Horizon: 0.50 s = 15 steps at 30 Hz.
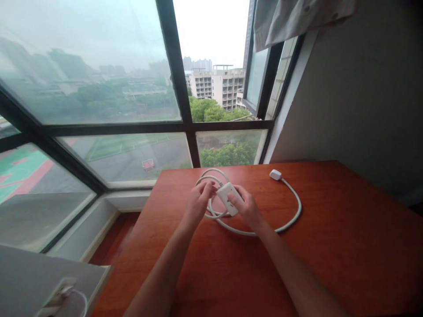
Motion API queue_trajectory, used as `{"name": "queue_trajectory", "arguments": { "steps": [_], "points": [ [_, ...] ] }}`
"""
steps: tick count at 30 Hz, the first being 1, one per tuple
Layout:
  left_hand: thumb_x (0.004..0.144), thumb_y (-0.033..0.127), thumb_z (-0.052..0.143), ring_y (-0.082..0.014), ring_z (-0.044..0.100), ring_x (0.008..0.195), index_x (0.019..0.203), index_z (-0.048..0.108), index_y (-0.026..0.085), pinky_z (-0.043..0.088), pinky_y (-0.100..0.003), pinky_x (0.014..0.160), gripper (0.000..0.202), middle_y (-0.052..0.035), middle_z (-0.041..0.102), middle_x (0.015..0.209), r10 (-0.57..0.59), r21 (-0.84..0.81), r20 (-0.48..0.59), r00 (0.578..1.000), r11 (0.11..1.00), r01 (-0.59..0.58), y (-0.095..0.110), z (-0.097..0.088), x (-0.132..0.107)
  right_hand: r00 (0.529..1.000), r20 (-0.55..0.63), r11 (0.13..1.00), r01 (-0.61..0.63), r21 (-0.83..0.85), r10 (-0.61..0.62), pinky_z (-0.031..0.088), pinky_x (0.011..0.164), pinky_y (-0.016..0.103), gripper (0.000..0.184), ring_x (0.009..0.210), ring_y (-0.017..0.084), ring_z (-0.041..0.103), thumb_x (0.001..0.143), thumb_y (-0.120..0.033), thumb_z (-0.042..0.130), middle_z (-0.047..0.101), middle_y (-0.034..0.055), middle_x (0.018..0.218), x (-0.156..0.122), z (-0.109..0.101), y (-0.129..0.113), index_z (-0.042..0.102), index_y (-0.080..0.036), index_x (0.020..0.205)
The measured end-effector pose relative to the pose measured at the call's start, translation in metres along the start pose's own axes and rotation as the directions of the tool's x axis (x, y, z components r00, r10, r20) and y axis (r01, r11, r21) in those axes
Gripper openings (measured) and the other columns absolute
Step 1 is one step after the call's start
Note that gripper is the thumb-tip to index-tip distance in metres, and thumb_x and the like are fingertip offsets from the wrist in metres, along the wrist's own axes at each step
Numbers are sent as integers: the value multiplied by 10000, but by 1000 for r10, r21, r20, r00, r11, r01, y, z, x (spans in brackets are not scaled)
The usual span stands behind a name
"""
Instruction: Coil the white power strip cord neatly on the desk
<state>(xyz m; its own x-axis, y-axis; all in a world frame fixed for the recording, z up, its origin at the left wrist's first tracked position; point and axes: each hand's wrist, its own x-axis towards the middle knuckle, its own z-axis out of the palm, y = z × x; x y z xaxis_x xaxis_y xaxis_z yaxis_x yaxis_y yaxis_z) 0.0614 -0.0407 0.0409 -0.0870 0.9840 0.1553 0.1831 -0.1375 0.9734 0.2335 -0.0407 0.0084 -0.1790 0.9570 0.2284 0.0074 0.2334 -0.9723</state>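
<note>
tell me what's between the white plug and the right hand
Bare wooden tabletop; the head view shows the white cable arcing around it from the white plug toward the right hand.

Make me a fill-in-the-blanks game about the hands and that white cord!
1. The right hand holds a small ____ box.
2. The left hand pinches the coiled cable just ____ of the box.
3. The plug at the cable's far end lies loose, plugged into ____.
4. The table looks made of reddish ____.

Missing words: white; left; nothing; wood.
</note>
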Motion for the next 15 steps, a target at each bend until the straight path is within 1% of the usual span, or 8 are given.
{"name": "queue_trajectory", "arguments": {
  "steps": [1, 3, 5, 7, 9, 11, 13, 15],
  "points": [
    [842, 482, 581, -201, 647, 770, 915, 679, 149, 476, -277, 702, 355, -77, 701, 828, -84, -153, 54, 995, 984, 91, 1, 2, 0, 999, -7, 997, 35, -63, -35, 514, 742, 308, 353, 858, 220, 641, 851, -433, 602, 686, 66, 1001, -1, 3, -1, 625, -185, 1102],
    [792, 464, 649, -199, 667, 795, 947, 664, 138, 492, -270, 706, 361, -87, 715, 868, -210, -369, 112, 971, 899, 237, 3, 4, 0, 996, -11, 983, 83, -163, -86, 507, 809, 332, 359, 929, 236, 636, 848, -396, 607, 680, 75, 1060, -5, 9, -2, 607, -192, 1144],
    [763, 410, 687, -197, 680, 805, 967, 647, 125, 497, -261, 687, 353, -108, 727, 900, -299, -495, 120, 947, 809, 318, 5, 4, 0, 992, -11, 968, 117, -223, -122, 495, 861, 351, 373, 988, 247, 625, 845, -374, 609, 668, 85, 1107, -8, 15, -4, 589, -194, 1171],
    [752, 354, 697, -200, 689, 799, 967, 632, 116, 501, -260, 664, 327, -131, 734, 920, -360, -566, 117, 926, 741, 360, 8, 2, 0, 990, 0, 959, 140, -247, -144, 490, 875, 355, 378, 1005, 249, 621, 843, -368, 612, 661, 92, 1126, -9, 20, -6, 577, -192, 1176],
    [749, 314, 694, -200, 694, 796, 957, 625, 114, 507, -262, 659, 297, -139, 739, 924, -381, -595, 108, 918, 715, 367, 8, 1, 1, 989, 13, 956, 148, -254, -150, 493, 863, 354, 385, 997, 248, 623, 838, -368, 620, 659, 93, 1130, -10, 21, -7, 571, -190, 1176],
    [735, 294, 705, -200, 695, 803, 950, 630, 114, 510, -261, 673, 290, -135, 742, 916, -365, -586, 106, 925, 729, 355, 7, 0, 1, 989, 10, 955, 146, -257, -148, 487, 876, 358, 388, 1016, 253, 616, 835, -365, 626, 656, 95, 1142, -10, 20, -7, 574, -189, 1177],
    [724, 307, 717, -200, 695, 811, 946, 646, 113, 510, -259, 692, 302, -125, 741, 896, -333, -533, 115, 936, 774, 341, 5, -1, 3, 990, -1, 961, 135, -243, -139, 476, 903, 366, 383, 1034, 256, 610, 840, -362, 624, 655, 93, 1142, -9, 18, -7, 583, -191, 1180],
    [736, 361, 707, -194, 692, 792, 920, 663, 117, 505, -252, 687, 309, -111, 737, 863, -296, -430, 119, 948, 845, 318, 4, -5, 4, 994, -1, 976, 110, -188, -112, 484, 883, 360, 370, 997, 247, 622, 851, -374, 614, 667, 84, 1107, -8, 14, -7, 596, -195, 1175]
  ]
}}
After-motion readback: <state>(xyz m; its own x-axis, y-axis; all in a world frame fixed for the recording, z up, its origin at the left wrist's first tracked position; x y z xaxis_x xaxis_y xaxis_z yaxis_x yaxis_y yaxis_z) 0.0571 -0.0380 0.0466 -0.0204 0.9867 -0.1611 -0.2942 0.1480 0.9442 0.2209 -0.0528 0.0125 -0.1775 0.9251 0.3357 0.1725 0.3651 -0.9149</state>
